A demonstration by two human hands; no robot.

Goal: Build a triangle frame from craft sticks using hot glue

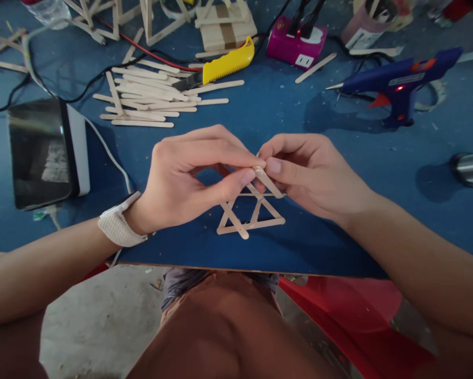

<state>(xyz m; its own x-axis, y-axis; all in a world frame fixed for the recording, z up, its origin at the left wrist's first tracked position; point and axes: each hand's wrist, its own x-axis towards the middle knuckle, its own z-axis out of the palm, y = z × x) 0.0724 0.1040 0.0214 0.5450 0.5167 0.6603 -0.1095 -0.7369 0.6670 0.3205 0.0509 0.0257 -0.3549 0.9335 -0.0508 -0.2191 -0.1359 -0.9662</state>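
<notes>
A small frame of joined popsicle sticks with triangular shapes is near the table's front edge, its upper part tucked behind my fingers. My left hand, with a white watch band on the wrist, pinches the frame's top corner between thumb and forefinger. Close against it, my right hand is closed on the same corner, beside a short slanting stick. Fingertips of both hands nearly meet there and hide the joint. Beyond my hands lies a loose pile of popsicle sticks.
A yellow utility knife rests on the pile. At the right lies a blue glue gun, its light glowing red. A purple power adapter with plugs stands at the back. A black-screened device with a white cable is at left.
</notes>
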